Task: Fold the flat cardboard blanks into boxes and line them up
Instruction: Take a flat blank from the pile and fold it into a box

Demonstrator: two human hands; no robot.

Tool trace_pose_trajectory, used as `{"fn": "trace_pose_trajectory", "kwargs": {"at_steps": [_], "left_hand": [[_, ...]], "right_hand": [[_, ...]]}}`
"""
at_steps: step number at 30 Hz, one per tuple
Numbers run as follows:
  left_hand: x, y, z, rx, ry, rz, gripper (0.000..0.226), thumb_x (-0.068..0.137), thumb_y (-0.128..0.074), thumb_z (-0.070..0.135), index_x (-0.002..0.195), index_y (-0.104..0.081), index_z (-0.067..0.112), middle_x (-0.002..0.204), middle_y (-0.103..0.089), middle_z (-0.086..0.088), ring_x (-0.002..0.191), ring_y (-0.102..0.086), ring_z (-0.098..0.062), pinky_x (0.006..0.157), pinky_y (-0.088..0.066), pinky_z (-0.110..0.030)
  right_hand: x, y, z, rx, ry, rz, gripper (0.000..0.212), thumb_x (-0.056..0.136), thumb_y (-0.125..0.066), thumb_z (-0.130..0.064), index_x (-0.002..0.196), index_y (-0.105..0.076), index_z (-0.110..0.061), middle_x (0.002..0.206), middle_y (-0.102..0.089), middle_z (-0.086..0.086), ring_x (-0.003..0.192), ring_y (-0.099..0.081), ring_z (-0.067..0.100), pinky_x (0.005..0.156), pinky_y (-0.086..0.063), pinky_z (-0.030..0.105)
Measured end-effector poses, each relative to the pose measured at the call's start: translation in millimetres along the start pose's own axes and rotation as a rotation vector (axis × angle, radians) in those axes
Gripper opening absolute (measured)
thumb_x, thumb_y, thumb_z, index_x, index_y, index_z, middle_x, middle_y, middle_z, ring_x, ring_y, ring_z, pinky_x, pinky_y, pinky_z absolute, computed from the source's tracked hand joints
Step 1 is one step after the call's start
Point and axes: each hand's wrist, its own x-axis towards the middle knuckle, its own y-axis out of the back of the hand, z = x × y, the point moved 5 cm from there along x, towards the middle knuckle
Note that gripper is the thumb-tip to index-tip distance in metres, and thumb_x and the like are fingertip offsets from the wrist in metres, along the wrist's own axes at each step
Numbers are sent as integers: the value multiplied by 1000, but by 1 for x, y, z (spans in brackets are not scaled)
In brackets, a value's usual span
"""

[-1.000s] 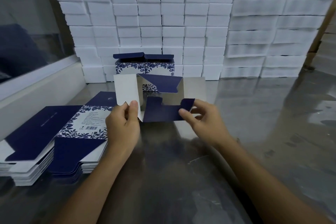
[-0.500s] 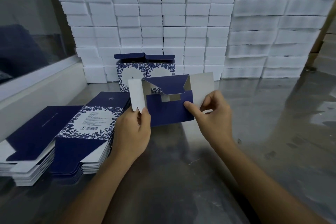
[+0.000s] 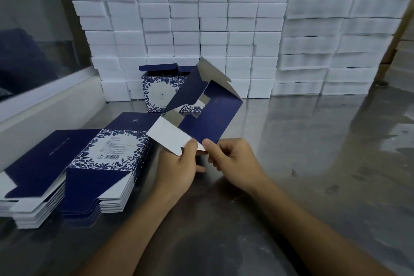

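A half-folded box, navy outside and white inside, is held tilted above the steel table with its bottom flaps facing me. My left hand pinches its white side flap near the lower corner. My right hand pinches the lower edge of a navy flap right beside it. Behind the box, two finished blue floral boxes stand side by side against the white wall of blocks, partly hidden. A stack of flat blanks lies at the left.
Stacks of white foam blocks wall off the back of the steel table. A raised white ledge with a glass panel borders the left side. Cardboard cartons show behind the blocks.
The box has been turned and tilted to the right, and both hands have come together at its lower corner. The camera has moved a little closer.
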Motion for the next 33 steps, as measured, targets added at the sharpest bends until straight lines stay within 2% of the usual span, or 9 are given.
{"fn": "trace_pose_trajectory", "kwargs": {"at_steps": [3, 6, 11, 14, 18, 22, 25, 28, 33], "left_hand": [[-3, -3, 2, 7, 30, -40, 44, 93, -50, 20, 68, -71, 50, 77, -73, 12, 64, -72, -17, 71, -59, -44], [-4, -8, 3, 3, 38, -63, 33, 78, -46, 34, 68, -69, 55, 75, -72, 13, 61, -72, -18, 72, -59, -44], [0, -2, -5, 11, 90, -44, 25, 74, -46, 40, 69, -71, 42, 72, -72, 11, 57, -71, -23, 72, -55, -39], [0, -1, -8, 21, 92, -46, 27, 76, -49, 37, 71, -69, 20, 70, -71, 5, 59, -71, -23, 73, -55, -43], [0, -3, -4, 48, 29, -85, 19, 84, -50, 28, 72, -63, 21, 59, -60, 17, 54, -67, -17, 62, -56, -35], [3, 1, -6, 32, 56, -70, 19, 79, -49, 30, 64, -59, 24, 54, -56, 17, 55, -69, -19, 53, -48, -15], [5, 5, -9, 43, 70, -53, 22, 84, -52, 29, 64, -56, 22, 51, -53, 18, 53, -68, -18, 51, -44, -13], [6, 6, -12, 91, 60, -57, 31, 95, -52, 13, 64, -56, 18, 54, -52, 14, 53, -67, -17, 53, -47, -15], [6, 8, -8, 97, 2, -12, 24, 87, -59, 9, 63, -57, 8, 57, -55, 7, 56, -56, -17, 49, -48, -22]], "right_hand": [[2, 4, 4, -5, -35, 19, 49, 101, -56, -35, 62, -67, -7, 61, -64, 11, 52, -56, 15, 63, -52, 38], [2, 6, 5, 22, -56, 31, 49, 101, -56, -29, 60, -66, -5, 58, -63, 12, 49, -52, 11, 59, -49, 36], [4, 17, 5, 89, -97, 140, 51, 100, -57, -38, 61, -64, -7, 54, -59, 4, 52, -51, 10, 58, -48, 32], [5, 29, 7, 91, -118, 204, 52, 100, -56, -39, 67, -65, 0, 64, -64, 17, 55, -52, 18, 59, -50, 42], [5, 32, 8, -7, -98, 259, 50, 101, -55, -32, 64, -65, -1, 58, -62, 10, 49, -50, 18, 51, -49, 37], [6, 35, 9, 26, -78, 302, 51, 100, -57, -36, 63, -64, -2, 53, -59, 8, 47, -45, 19, 48, -41, 32], [7, 49, 14, 108, -112, 380, 51, 100, -58, -35, 60, -61, -3, 50, -55, 1, 50, -44, 12, 51, -39, 28], [8, 55, 16, 93, -121, 384, 49, 100, -57, -29, 63, -64, 2, 61, -64, 17, 54, -50, 14, 56, -46, 31], [8, 53, 17, 71, -147, 342, 48, 101, -54, -21, 64, -65, 9, 64, -67, 21, 49, -57, 2, 58, -50, 30]]}}
